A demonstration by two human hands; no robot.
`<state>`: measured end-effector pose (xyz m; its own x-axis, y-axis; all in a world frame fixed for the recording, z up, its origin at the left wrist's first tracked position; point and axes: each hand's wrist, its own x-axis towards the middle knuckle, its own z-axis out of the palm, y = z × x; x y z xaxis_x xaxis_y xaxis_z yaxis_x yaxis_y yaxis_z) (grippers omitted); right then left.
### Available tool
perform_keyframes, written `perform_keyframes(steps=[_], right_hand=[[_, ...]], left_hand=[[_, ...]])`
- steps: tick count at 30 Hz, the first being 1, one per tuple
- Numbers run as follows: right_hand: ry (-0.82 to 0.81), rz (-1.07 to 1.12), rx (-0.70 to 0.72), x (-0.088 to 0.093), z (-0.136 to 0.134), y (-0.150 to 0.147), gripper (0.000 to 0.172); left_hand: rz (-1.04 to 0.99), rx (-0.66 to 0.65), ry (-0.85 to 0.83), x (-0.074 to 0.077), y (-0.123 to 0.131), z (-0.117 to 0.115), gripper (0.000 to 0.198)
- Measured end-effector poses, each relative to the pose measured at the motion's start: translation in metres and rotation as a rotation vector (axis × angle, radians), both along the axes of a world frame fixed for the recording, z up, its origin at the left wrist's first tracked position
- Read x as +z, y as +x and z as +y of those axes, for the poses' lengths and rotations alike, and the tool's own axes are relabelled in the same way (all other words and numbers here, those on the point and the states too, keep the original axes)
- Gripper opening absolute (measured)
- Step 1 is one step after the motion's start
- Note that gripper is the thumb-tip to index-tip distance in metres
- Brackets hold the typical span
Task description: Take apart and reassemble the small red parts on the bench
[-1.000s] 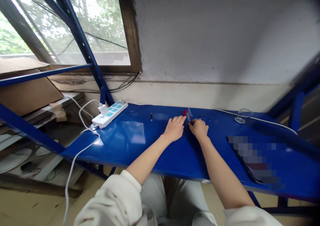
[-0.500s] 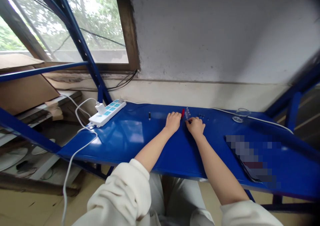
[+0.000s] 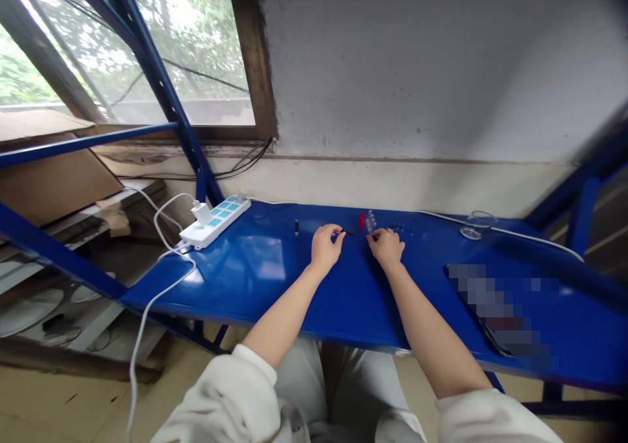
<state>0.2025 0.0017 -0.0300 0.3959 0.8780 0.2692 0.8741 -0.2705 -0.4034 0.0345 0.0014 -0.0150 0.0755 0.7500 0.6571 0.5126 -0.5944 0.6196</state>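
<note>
Both my hands rest on a blue shelf board [image 3: 255, 266]. My left hand [image 3: 325, 246] is curled, and its fingertips pinch a small dark piece [image 3: 347, 232] that sticks out to the right. My right hand [image 3: 387, 247] is closed too, its fingertips pressed at the base of a small clear holder [image 3: 370, 222] with a red piece [image 3: 362, 220] beside it; what it grips is too small to name. A row of tiny dark parts [image 3: 402, 228] lies just right of the holder. One lone dark part [image 3: 297, 226] stands left of my left hand.
A white power strip [image 3: 214, 222] with a plugged charger and white cable lies at the board's left end. A small clear dish [image 3: 475, 226] and a white cable sit at the back right. A blurred flat object [image 3: 500, 305] lies on the right. Blue rack struts and a window are at the left.
My left hand has drawn back to the left from the clear holder, curled up, and now pinches a small dark piece. My right hand has barely moved.
</note>
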Motion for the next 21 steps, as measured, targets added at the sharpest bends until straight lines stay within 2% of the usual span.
perform_keyframes(steps=[4,10,13,21], right_hand=[[0.021,-0.001,0.040,0.001,-0.003,-0.001,0.019],[0.107,-0.057,0.387,0.005,-0.007,-0.011,0.010],[0.144,-0.080,0.502,0.007,-0.008,-0.017,0.009],[0.156,-0.104,0.534,0.010,-0.010,-0.018,0.010]], left_hand=[[-0.070,-0.001,0.014,-0.002,-0.003,-0.005,0.009],[-0.088,0.014,0.013,-0.003,-0.006,-0.002,0.009],[-0.095,0.022,0.023,-0.003,-0.007,-0.001,0.008],[-0.092,0.033,0.011,-0.005,-0.008,-0.001,0.009]])
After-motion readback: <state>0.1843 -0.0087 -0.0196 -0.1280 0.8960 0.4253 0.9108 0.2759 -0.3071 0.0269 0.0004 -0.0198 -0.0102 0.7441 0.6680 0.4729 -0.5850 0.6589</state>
